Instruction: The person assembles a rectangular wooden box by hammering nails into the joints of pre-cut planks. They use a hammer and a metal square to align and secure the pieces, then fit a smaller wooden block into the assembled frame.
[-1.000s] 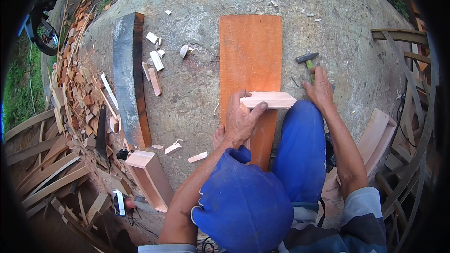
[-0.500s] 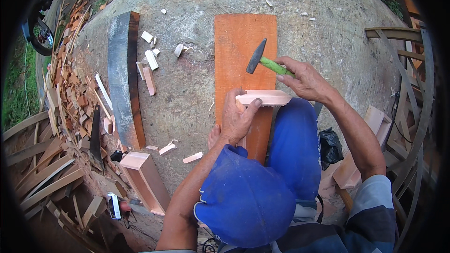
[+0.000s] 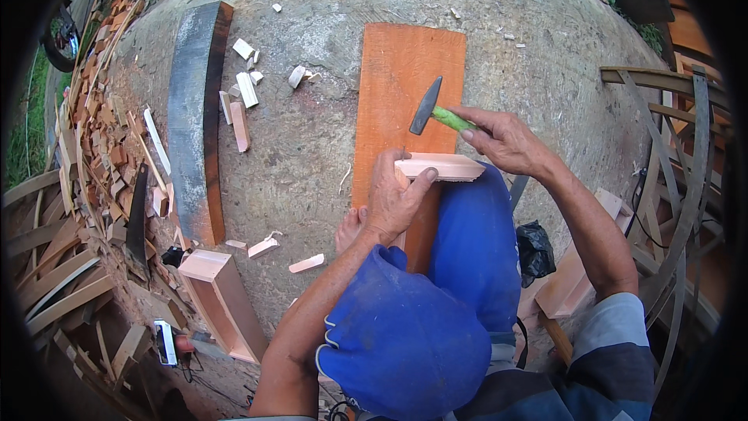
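My left hand (image 3: 396, 196) grips a pale pinkish wooden piece (image 3: 444, 165) with a rough, splintery lower edge, the thumb on its near side. A thin dark upright bit, perhaps a nail, shows by the fingertips; it is too small to be sure. Just above the wood, my right hand (image 3: 505, 142) is wrapped round the green handle of a hammer (image 3: 426, 106). The dark hammer head hangs over an orange-brown board (image 3: 409, 62), apart from the pale piece. My blue-clad knee (image 3: 477, 222) is beside the board, under the right end of the wood.
A dark weathered beam (image 3: 192, 109) lies at left, with several offcuts (image 3: 248, 90) beside it. An open wooden box (image 3: 232, 296) stands at lower left, another wooden box (image 3: 573, 281) at right. A black plastic bag (image 3: 535, 253), scrap wood (image 3: 70, 273) and curved strips (image 3: 678, 164) lie around.
The view has shifted slightly, so the surroundings sit a little differently. Both hands keep their holds; the hammer stays above the wood, its head tilted slightly more upright.
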`<control>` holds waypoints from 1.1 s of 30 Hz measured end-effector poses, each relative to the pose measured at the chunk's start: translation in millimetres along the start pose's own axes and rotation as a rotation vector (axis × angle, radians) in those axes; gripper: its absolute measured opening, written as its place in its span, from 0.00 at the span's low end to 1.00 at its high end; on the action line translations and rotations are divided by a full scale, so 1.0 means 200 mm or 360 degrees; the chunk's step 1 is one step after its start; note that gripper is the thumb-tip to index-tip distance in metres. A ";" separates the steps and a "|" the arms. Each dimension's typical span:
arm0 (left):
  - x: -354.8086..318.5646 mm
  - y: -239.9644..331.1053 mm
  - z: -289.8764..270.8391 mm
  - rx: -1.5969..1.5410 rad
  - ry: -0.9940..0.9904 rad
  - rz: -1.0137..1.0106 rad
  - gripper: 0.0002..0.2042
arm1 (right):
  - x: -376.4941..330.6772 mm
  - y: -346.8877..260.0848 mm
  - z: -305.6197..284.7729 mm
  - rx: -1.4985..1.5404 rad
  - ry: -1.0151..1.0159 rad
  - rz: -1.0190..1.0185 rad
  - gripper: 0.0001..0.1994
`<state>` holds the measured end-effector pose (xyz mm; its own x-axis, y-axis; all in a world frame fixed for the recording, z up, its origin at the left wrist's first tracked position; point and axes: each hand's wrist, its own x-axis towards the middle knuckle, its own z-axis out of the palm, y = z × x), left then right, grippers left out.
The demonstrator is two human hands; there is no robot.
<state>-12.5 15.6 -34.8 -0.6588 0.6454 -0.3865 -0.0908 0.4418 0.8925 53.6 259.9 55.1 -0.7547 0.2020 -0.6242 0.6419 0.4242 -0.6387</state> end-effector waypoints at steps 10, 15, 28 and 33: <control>0.01 0.00 0.00 0.0003 -0.0017 -0.0029 0.29 | -0.02 0.11 0.25 0.0207 0.0317 0.0016 0.22; 0.01 0.00 -0.01 -0.0022 -0.0028 -0.0042 0.30 | 0.06 0.08 0.23 0.0331 0.0270 0.0097 0.18; 0.00 0.00 -0.01 -0.0029 -0.0033 -0.0072 0.29 | 0.13 0.02 -0.03 0.0256 0.0051 -0.0117 0.22; 0.00 0.01 -0.01 -0.0060 -0.0059 -0.0096 0.28 | 0.17 -0.01 -0.02 -0.0076 -0.0163 -0.0385 0.22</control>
<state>-14.3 14.9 -32.2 -0.6234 0.6413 -0.4473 -0.1581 0.4569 0.8754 25.7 269.9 36.5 -0.8663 0.0004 -0.4996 0.4354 0.4911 -0.7545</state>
